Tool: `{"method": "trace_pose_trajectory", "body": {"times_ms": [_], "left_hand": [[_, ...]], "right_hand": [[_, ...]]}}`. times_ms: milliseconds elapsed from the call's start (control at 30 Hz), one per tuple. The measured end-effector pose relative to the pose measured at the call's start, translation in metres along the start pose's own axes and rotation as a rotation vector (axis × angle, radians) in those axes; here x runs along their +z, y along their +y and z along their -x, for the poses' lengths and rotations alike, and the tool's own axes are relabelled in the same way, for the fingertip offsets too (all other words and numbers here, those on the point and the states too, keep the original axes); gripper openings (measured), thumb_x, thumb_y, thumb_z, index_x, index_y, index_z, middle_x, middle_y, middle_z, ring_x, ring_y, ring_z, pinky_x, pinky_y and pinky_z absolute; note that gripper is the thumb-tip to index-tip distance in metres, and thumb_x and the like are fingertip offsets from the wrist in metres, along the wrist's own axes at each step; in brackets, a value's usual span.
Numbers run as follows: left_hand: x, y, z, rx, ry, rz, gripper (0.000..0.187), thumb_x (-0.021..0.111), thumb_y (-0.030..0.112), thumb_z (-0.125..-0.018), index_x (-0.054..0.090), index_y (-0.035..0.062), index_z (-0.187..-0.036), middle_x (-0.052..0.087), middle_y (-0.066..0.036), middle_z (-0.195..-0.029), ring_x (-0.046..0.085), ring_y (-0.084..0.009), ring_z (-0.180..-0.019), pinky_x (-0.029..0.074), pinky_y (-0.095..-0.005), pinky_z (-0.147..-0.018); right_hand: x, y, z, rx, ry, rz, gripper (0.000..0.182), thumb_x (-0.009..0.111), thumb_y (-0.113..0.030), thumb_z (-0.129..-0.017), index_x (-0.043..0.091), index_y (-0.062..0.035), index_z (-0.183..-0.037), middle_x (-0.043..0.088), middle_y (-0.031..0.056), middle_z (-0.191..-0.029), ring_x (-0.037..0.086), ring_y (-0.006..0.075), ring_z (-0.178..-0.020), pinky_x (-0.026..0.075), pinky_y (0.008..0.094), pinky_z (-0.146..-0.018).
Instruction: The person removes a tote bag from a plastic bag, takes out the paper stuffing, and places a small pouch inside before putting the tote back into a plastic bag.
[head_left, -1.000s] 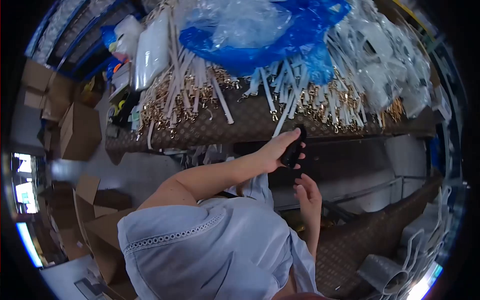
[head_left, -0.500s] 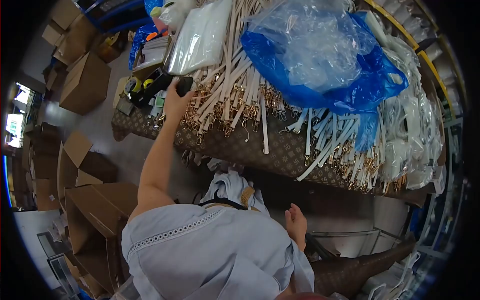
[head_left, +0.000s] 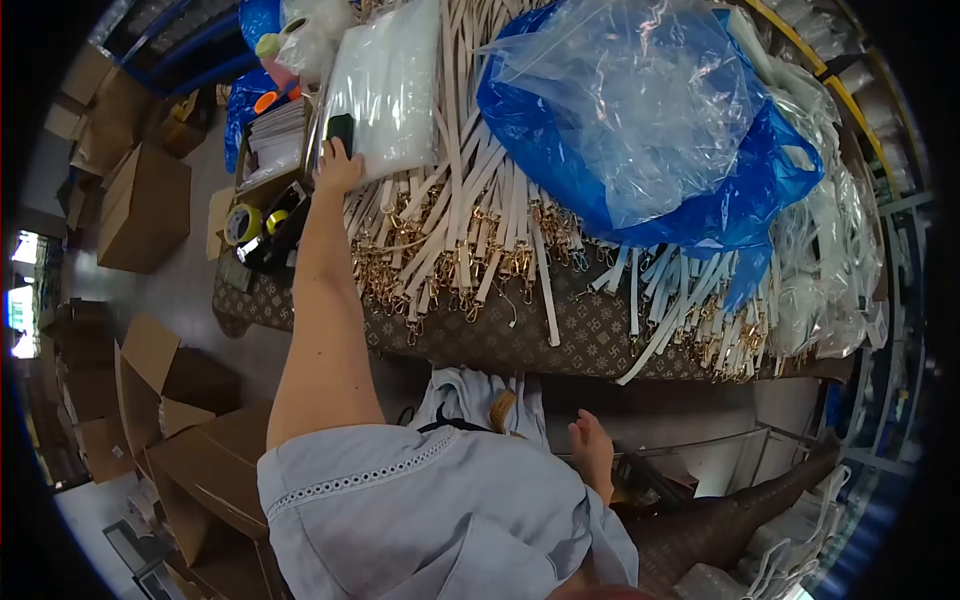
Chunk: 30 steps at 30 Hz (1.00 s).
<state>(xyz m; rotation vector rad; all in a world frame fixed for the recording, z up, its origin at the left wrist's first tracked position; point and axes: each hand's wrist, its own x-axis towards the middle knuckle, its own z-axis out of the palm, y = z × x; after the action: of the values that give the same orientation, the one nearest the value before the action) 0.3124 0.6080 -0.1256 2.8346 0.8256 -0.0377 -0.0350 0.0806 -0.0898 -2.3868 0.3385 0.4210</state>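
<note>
My left hand (head_left: 338, 170) reaches to the near left edge of a stack of clear plastic bags (head_left: 385, 90), with its fingers closed on the lower end of a small dark object (head_left: 341, 130). Beside the stack, many pale straps (head_left: 462, 205) with gold-coloured metal clasps hang toward the table's near edge. My right hand (head_left: 592, 450) is low beside my body, away from the table, its fingers loosely bent and apart with nothing in them.
A blue bag (head_left: 555, 150) with clear plastic lies on the patterned table (head_left: 590, 345). Tape rolls (head_left: 242, 225) and a box of white items (head_left: 275, 145) stand left of my left arm. Cardboard boxes (head_left: 145, 205) cover the left floor; metal shelving is at right.
My left hand has moved forward with the dark object, from the straps' left side onto the edge of the plastic stack. The view has shifted slightly. My right hand remains low.
</note>
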Motion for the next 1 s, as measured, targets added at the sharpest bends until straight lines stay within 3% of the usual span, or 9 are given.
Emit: {"method": "trace_pose_trajectory", "body": {"times_ms": [200, 300, 400, 467, 600, 667, 733, 900, 1000], "left_hand": [[-0.023, 0.052, 0.011, -0.155, 0.303, 0.086, 0.064, 0.051, 0.020, -0.079, 0.025, 0.0066, -0.136, 0.011, -0.017, -0.146, 0.008, -0.0426, -0.132, 0.014, -0.0620, -0.100], [-0.060, 0.131, 0.105, 0.495, 0.686, 0.509, 0.058, 0.052, 0.017, -0.080, 0.031, 0.0047, -0.133, 0.016, -0.019, -0.145, 0.013, -0.0396, -0.133, 0.015, -0.0551, -0.104], [-0.068, 0.220, 0.253, 1.061, 0.508, 0.711, 0.051, 0.052, 0.015, -0.082, 0.038, 0.0054, -0.130, 0.022, -0.019, -0.143, 0.017, -0.0402, -0.132, 0.016, -0.0499, -0.105], [-0.029, 0.260, 0.354, 1.345, 0.035, 0.775, 0.049, 0.053, 0.013, -0.082, 0.039, 0.0040, -0.128, 0.026, -0.020, -0.140, 0.021, -0.0420, -0.130, 0.022, -0.0483, -0.103], [-0.014, 0.293, 0.519, 1.929, -1.128, -0.652, 0.060, 0.060, 0.031, -0.080, 0.038, 0.0047, -0.129, 0.047, -0.022, -0.123, 0.047, -0.0370, -0.109, 0.038, -0.0423, -0.092], [-0.019, 0.291, 0.586, 2.004, -1.218, -0.540, 0.061, 0.061, 0.031, -0.079, 0.039, 0.0048, -0.129, 0.051, -0.022, -0.117, 0.049, -0.0370, -0.107, 0.040, -0.0419, -0.090], [0.009, 0.292, 0.621, 2.446, -1.052, -0.102, 0.060, 0.061, 0.030, -0.079, 0.039, 0.0047, -0.129, 0.051, -0.020, -0.119, 0.048, -0.0373, -0.110, 0.040, -0.0419, -0.089], [0.011, 0.312, 0.709, 2.680, -0.828, -0.685, 0.060, 0.060, 0.029, -0.080, 0.039, 0.0033, -0.129, 0.047, -0.018, -0.126, 0.044, -0.0352, -0.116, 0.039, -0.0415, -0.092], [0.002, 0.317, 0.762, 2.825, -0.771, -0.824, 0.058, 0.060, 0.030, -0.081, 0.040, 0.0024, -0.128, 0.050, -0.018, -0.123, 0.048, -0.0357, -0.111, 0.040, -0.0421, -0.090]], "right_hand": [[0.013, 0.039, 0.039, 0.152, 0.090, -0.109, 0.034, 0.061, -0.021, -0.080, 0.057, -0.0068, -0.111, 0.063, 0.0146, -0.093, 0.062, 0.0290, -0.083, 0.048, 0.0348, -0.069], [0.007, 0.049, 0.059, 0.231, 0.158, -0.156, 0.034, 0.061, -0.021, -0.080, 0.057, -0.0067, -0.111, 0.063, 0.0146, -0.095, 0.062, 0.0286, -0.084, 0.048, 0.0344, -0.070], [0.005, 0.050, 0.079, 0.301, 0.226, -0.178, 0.034, 0.060, -0.021, -0.081, 0.057, -0.0065, -0.112, 0.064, 0.0140, -0.093, 0.062, 0.0277, -0.085, 0.049, 0.0333, -0.072], [0.000, 0.050, 0.097, 0.351, 0.247, -0.153, 0.036, 0.059, -0.022, -0.081, 0.056, -0.0070, -0.113, 0.064, 0.0130, -0.093, 0.062, 0.0272, -0.088, 0.048, 0.0336, -0.075], [0.010, 0.075, 0.153, 0.476, 0.425, -0.267, 0.036, 0.056, -0.025, -0.081, 0.054, -0.0108, -0.114, 0.059, 0.0115, -0.105, 0.056, 0.0292, -0.097, 0.046, 0.0388, -0.081], [0.010, 0.084, 0.198, 0.709, 0.596, -0.437, 0.035, 0.056, -0.024, -0.082, 0.054, -0.0112, -0.114, 0.059, 0.0111, -0.104, 0.056, 0.0293, -0.097, 0.046, 0.0388, -0.080], [0.029, 0.100, 0.251, 0.738, 0.976, -0.456, 0.033, 0.056, -0.024, -0.082, 0.054, -0.0110, -0.113, 0.059, 0.0103, -0.103, 0.056, 0.0290, -0.096, 0.047, 0.0383, -0.079], [0.049, 0.078, 0.391, 1.236, 1.939, -0.386, 0.028, 0.057, -0.010, -0.081, 0.057, -0.0096, -0.108, 0.059, 0.0102, -0.103, 0.058, 0.0264, -0.091, 0.048, 0.0372, -0.075], [0.056, 0.022, 0.464, 1.511, 2.184, 0.266, 0.029, 0.059, -0.001, -0.077, 0.058, -0.0067, -0.106, 0.059, 0.0111, -0.106, 0.055, 0.0296, -0.099, 0.045, 0.0385, -0.084]]}}
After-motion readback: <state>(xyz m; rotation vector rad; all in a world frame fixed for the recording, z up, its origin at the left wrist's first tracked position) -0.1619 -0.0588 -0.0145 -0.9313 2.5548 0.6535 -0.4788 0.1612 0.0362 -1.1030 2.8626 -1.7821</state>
